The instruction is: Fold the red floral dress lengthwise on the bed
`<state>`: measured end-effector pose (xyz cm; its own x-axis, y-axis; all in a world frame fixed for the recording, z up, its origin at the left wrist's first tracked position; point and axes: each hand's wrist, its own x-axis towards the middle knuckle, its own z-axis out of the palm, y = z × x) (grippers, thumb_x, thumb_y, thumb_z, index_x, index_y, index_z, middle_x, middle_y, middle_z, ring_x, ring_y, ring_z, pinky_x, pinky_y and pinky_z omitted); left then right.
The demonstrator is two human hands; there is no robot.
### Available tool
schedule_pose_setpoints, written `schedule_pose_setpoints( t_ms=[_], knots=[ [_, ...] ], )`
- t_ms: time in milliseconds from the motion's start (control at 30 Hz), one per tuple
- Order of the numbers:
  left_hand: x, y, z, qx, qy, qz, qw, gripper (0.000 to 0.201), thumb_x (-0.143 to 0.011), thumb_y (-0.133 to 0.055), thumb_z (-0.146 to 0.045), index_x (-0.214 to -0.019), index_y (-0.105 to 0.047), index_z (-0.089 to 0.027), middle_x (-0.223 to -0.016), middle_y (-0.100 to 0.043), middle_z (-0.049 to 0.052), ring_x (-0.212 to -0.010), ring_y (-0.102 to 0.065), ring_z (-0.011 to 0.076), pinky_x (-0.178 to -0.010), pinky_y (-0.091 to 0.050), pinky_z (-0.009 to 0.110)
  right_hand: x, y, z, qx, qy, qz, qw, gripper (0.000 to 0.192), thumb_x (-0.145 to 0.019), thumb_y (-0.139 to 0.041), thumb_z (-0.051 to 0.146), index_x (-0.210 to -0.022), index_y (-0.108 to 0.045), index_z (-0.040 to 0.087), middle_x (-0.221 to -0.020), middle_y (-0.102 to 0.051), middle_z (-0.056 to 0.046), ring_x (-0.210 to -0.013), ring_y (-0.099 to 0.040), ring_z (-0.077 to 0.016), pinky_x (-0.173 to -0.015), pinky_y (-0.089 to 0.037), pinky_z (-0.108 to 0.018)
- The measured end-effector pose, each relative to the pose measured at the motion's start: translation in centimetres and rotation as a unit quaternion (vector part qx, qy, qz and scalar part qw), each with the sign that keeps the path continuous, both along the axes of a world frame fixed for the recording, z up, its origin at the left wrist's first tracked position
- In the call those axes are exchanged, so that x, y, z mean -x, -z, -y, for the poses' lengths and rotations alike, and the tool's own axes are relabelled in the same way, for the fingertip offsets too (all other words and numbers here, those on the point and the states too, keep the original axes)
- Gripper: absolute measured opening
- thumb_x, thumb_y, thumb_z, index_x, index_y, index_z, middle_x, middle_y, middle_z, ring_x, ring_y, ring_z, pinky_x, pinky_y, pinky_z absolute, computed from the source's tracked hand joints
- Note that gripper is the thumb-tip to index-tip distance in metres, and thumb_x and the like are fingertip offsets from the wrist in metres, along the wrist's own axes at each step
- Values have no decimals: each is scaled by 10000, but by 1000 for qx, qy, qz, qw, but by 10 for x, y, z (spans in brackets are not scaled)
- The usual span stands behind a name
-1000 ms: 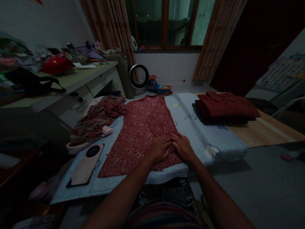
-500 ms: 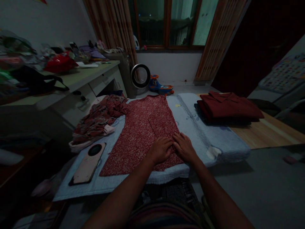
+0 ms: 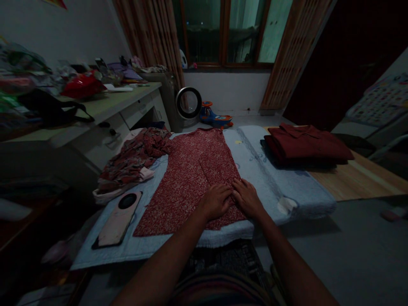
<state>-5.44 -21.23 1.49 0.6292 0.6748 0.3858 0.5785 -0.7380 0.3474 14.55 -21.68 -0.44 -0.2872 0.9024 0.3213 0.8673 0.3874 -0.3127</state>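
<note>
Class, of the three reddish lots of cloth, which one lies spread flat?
The speckled garment in the middle, under the left hand and right hand. The patterned cloth on the left is crumpled; the collared shirt on the right is folded.

Part of a red patterned garment (image 3: 188, 182) is hidden beneath the left hand (image 3: 216, 202) and right hand (image 3: 247, 199), center frame; a window (image 3: 207, 44) is cropped by the top edge, a desk (image 3: 140, 92) by the left.

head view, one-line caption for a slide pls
Left hand and right hand rest on a patterned red garment spread over a pale blue cloth.
</note>
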Motion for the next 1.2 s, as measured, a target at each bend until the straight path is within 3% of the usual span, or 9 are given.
schedule_pose_setpoints(
  t_ms=[867, 1067, 1200],
  knots=[
    [1, -5, 2, 13, -10, -10, 1000, 382, -909, -589, -223, -1291, -590, -228, -1354, -620, 67, -1270, -535, 240, -1133, -383, 460, 2, -2, 0, 13, 5, 16, 1000, 481, -1025, -345, 412, -1399, -548, 189, -1494, -503, -82, -1415, -357, -316, -1147, -301, -534],
    [3, -2, 0, 43, -1, 2, 999, 372, -900, -595, -221, -1272, -613, -220, -1385, -599, 74, -1303, -510, 250, -1151, -363, 488, 1, 1, 2, 5, 23, -24, 999, 507, -1012, -382, 439, -1397, -537, 147, -1487, -498, -137, -1425, -346, -323, -1148, -311, -542],
    [-1, -8, -17, 67, -12, 47, 997, 332, -948, -503, -181, -1256, -622, -216, -1359, -620, 72, -1280, -539, 215, -1135, -395, 448, -4, -2, -4, 12, 18, -68, 997, 460, -1009, -363, 364, -1397, -526, 177, -1487, -504, -109, -1412, -374, -294, -1148, -320, -539]
  ],
)
